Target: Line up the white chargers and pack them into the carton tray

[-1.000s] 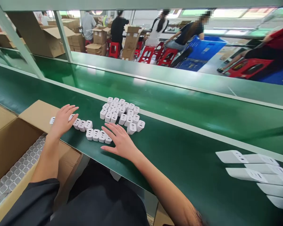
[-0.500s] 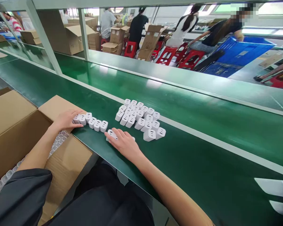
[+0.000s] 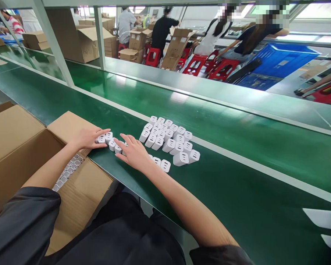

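Observation:
Several small white chargers (image 3: 169, 139) stand in a cluster on the green conveyor belt (image 3: 237, 173). A short row of the same chargers (image 3: 110, 142) lies at the belt's near edge. My left hand (image 3: 88, 138) lies flat at the left end of that row, fingers stretched out and touching the first chargers. At the row's right end, my right hand (image 3: 132, 151) rests with fingers spread over the chargers. Two more chargers (image 3: 161, 163) sit just right of that hand. Neither hand grips anything.
An open cardboard box (image 3: 22, 147) stands at the left below the belt, with a tray of chargers (image 3: 67, 171) showing inside. More white items (image 3: 324, 221) lie at the belt's far right. Beyond the belt are people, red stools, cartons and blue crates.
My right hand has slid left along the near edge toward my left hand, pushing chargers together. The left hand's fingers have straightened out beside the row. The view has barely shifted.

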### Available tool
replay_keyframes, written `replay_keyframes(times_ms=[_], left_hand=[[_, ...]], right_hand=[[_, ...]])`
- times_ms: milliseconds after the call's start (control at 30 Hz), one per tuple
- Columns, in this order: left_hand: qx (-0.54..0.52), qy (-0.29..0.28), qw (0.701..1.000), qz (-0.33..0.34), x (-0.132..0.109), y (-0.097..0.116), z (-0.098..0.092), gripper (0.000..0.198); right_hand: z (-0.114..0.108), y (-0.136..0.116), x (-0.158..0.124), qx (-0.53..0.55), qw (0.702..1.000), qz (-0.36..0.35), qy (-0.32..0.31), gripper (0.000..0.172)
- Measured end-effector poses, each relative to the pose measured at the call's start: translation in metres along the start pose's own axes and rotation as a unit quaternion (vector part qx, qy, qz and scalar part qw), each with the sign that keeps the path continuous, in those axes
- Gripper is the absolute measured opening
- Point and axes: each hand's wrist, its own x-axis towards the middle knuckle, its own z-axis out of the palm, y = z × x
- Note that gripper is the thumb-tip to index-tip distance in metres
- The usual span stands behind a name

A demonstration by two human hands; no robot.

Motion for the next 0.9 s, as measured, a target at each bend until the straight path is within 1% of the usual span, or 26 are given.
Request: replay_keyframes(times_ms=[67,167,267,433,633,700,767,833,900], left_hand=[[0.004,0.001,1.000,0.000,0.004,0.000,0.001,0.072],[0.004,0.003,1.000,0.002,0.009,-0.001,0.003,0.066],[-0.003,0.009,1.000,0.000,0.012,-0.003,0.006,0.059],[-0.037,0.024,0.999,-0.008,0.013,-0.004,0.011,0.058],[-0.141,0.045,0.989,-0.027,0.011,-0.004,0.014,0.058],[-0.195,0.058,0.978,-0.045,0.012,-0.008,0.010,0.057],[-0.259,0.082,0.960,-0.072,0.012,-0.014,0.005,0.060],[-0.335,0.117,0.929,-0.107,0.009,-0.019,0.000,0.067],[-0.420,0.153,0.884,-0.138,0.001,-0.018,-0.003,0.075]], right_hand=[[0.004,-0.003,0.010,0.001,0.999,0.000,-0.035,0.051],[0.009,-0.003,0.011,0.007,0.998,0.000,-0.060,0.049],[0.011,-0.001,0.006,0.010,0.998,-0.002,-0.061,0.049],[0.012,0.001,0.004,0.017,0.998,0.004,-0.066,0.050],[0.014,0.000,0.005,0.035,0.997,0.014,-0.063,0.051],[0.016,0.001,0.003,0.043,0.998,0.010,-0.052,0.050],[0.017,0.002,0.001,0.054,0.998,0.004,-0.028,0.048],[0.017,0.002,0.000,0.069,0.998,0.003,0.015,0.047],[0.014,-0.002,0.000,0.090,0.993,0.003,0.073,0.048]])
